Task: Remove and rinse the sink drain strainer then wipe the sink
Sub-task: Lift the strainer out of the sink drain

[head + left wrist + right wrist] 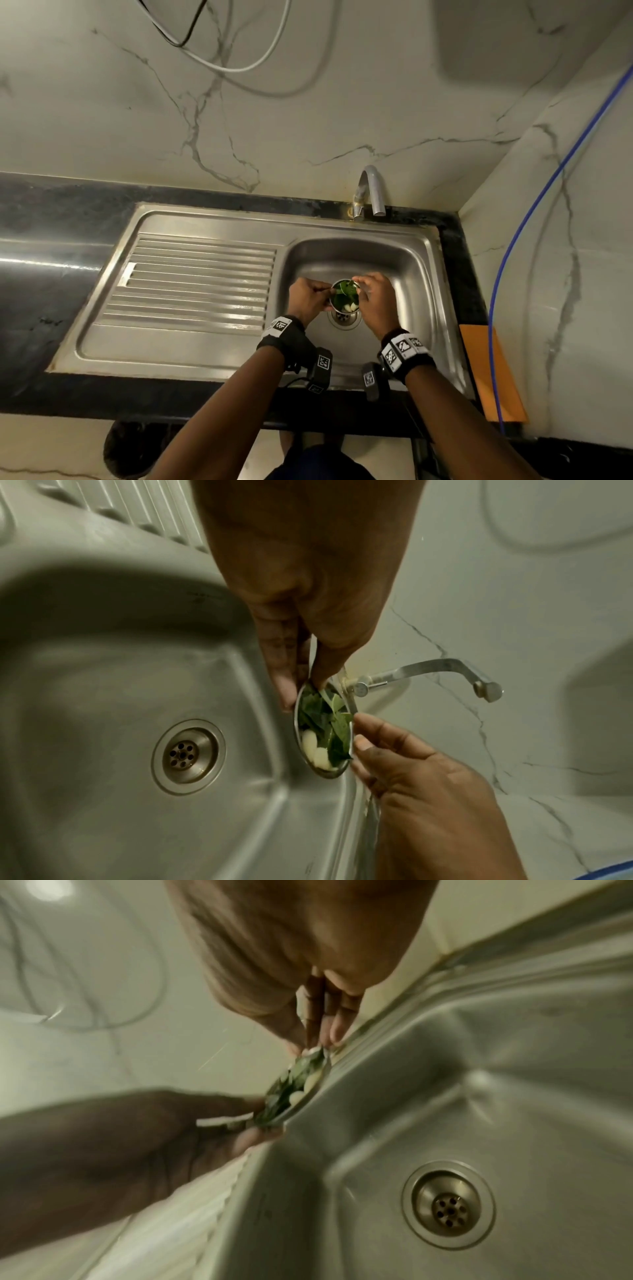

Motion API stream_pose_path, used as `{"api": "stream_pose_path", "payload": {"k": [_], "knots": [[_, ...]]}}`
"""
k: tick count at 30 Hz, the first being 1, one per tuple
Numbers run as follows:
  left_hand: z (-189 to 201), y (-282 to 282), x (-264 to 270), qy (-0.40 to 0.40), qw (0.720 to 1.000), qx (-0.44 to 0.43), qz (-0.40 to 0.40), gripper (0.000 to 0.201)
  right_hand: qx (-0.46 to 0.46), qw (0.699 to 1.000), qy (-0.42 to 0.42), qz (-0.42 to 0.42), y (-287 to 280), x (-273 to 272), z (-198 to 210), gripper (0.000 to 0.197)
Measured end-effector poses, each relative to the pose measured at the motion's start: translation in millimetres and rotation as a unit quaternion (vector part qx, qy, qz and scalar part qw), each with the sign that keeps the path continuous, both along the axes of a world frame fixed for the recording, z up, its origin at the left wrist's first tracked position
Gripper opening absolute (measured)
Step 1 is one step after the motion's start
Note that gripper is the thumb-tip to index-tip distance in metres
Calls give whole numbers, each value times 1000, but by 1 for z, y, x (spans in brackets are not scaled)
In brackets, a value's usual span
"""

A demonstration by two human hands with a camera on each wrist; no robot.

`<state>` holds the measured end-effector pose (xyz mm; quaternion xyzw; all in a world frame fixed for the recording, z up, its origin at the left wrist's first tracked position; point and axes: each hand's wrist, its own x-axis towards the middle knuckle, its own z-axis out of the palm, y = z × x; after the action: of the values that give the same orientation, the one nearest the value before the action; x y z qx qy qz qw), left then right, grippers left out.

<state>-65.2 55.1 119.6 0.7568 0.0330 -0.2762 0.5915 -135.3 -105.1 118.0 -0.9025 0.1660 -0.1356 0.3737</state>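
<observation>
Above the sink (404, 260) basin, both hands hold the drain strainer (345, 297) clear of the drain opening (343, 318). Left hand (307, 300) pinches the rim on one side, thumb inside and fingers outside; right hand (376, 297) pinches the opposite rim with thumb and fingertips.

Head view: strainer mouth faces up toward the camera, tilted slightly; green leaves (343, 294) and pale pieces (349, 307) lie inside. Tap (371, 192) sits at the back edge, no water visible. An orange cloth (489, 373) lies on the counter right of the sink, with a blue cable (534, 205) across it.

Left wrist view: shows what the head view hides, the drain opening fully exposed with its perforated centre, well apart from the strainer. The strainer appears edge-on as a narrow oval, long axis running between the two hands.

Right wrist view: blurred; the contents are probably the same leaves and pale pieces, and the drain opening shows low right.
</observation>
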Motion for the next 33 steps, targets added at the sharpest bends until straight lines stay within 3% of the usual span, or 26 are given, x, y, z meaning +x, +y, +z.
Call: {"api": "stream_pose_path", "payload": {"k": [3, 6, 17, 26, 33], "knots": [[4, 3, -3, -16, 1000, -25, 8, 11, -117, 988, -18, 101, 16, -16, 1, 44], [8, 6, -3, -28, 999, -35, 1, 12, -201, 968, -21, 148, 24, -29, -1, 50], [8, 18, 1, -20, 999, 3, -45, 11, -313, 928, 9, 200, 32, -38, -6, 63], [16, 15, 9, 6, 999, 4, -36, 6, -312, 926, 23, 212, 36, -28, -14, 55], [21, 17, 10, 25, 1000, -4, -18, 10, -300, 924, -17, 237, 36, -23, -5, 45]]}}
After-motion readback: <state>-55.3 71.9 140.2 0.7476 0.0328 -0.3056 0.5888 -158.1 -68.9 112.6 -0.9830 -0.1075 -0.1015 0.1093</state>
